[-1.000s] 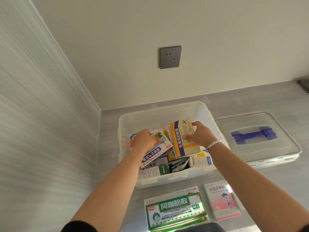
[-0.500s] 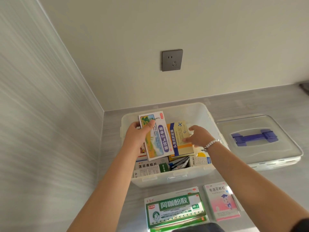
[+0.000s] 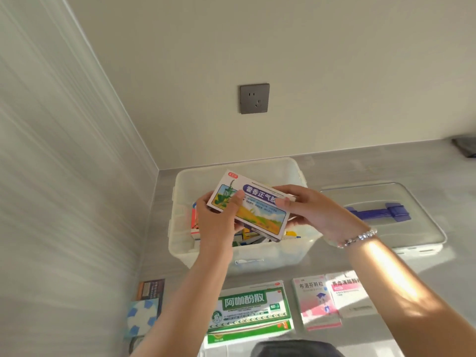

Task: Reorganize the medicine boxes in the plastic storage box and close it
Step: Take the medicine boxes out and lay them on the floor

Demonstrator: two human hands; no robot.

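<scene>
A translucent plastic storage box [image 3: 273, 257] stands open on the grey counter, with several medicine boxes inside it. Above it both hands hold one white medicine box with a purple label and a field picture [image 3: 253, 210]. My left hand [image 3: 219, 222] grips its left end with the thumb on top. My right hand [image 3: 311, 210] grips its right end. The clear lid with a blue handle [image 3: 381, 215] lies flat to the right of the storage box.
In front of the storage box lie a green-and-white box [image 3: 249, 310] and two pink-and-white boxes [image 3: 318, 302], [image 3: 350, 295]. A blue-and-white box [image 3: 141, 315] and a dark box [image 3: 150, 289] lie at the left, by the wall. A grey socket [image 3: 255, 98] sits on the back wall.
My left hand lifted the purple-label box out of the storage box and turned it sideways. My right hand let go of the yellow-and-blue box and took the other end.
</scene>
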